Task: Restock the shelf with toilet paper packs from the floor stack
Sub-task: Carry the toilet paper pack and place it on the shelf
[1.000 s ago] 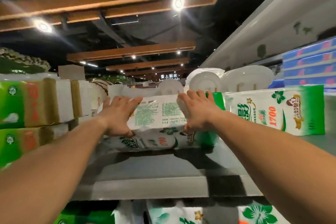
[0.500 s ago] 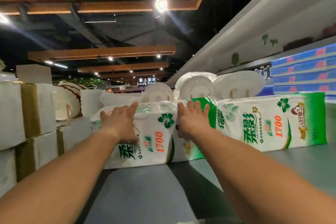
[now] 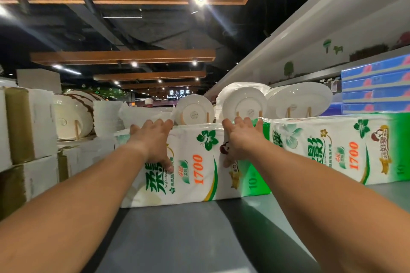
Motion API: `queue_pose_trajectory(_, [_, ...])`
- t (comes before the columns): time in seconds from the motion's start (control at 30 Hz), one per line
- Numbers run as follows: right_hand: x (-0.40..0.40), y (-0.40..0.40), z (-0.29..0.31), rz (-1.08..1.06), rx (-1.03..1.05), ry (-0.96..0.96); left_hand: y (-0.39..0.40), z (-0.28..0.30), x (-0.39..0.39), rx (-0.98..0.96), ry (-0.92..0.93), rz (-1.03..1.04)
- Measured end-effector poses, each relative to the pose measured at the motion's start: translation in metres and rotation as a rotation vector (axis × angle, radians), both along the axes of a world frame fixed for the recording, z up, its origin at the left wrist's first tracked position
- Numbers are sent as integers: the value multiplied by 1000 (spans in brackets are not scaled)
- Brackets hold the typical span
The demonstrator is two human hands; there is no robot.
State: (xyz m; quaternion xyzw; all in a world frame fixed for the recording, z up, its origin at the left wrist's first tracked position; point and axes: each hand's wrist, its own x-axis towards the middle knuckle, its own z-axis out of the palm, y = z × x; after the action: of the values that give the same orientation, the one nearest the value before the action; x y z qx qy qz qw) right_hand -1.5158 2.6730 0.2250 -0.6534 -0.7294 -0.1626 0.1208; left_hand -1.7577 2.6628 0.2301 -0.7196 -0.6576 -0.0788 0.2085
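Standing on its long edge on the grey shelf (image 3: 199, 239), the toilet paper pack (image 3: 195, 162) runs lengthwise left to right, its printed front face turned toward the camera and its top edge level. Its wrapper is white plastic with a green flower, green lettering, an orange "1700" and a green band at its right end. That end sits against a second pack (image 3: 332, 150) of the same design, which continues the row to the right.

Both hands reach onto the pack from the front. On the left hand (image 3: 153, 142) the fingers are spread and hooked over the top edge, with the thumb pressed down on the front face. On the right hand (image 3: 239, 139) the grip is alike: fingers splayed over the top, thumb against the front.

Behind the packs, white plates (image 3: 244, 104) stand upright on wooden racks. White boxes (image 3: 33, 131) are stacked at the left, and blue packages (image 3: 377, 86) fill a shelf at far right.
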Motion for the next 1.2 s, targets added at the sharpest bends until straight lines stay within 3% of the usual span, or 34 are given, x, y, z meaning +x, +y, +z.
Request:
queue_pose_trajectory(0.57, [8,-9,-9,-88,64,-59,-5,-11,16,96,26,-38])
queue_pose_trajectory(0.67, [-7,-27,-23,4,166,-92,-20,-19,27,202,76,26])
queue_pose_trajectory(0.8, [-12,-42,-33,93,195,-66,-42,-30,38,174,8,62])
queue_pose_trajectory(1.2, [30,-149,-32,-6,166,71,-145,-24,60,104,-33,-22])
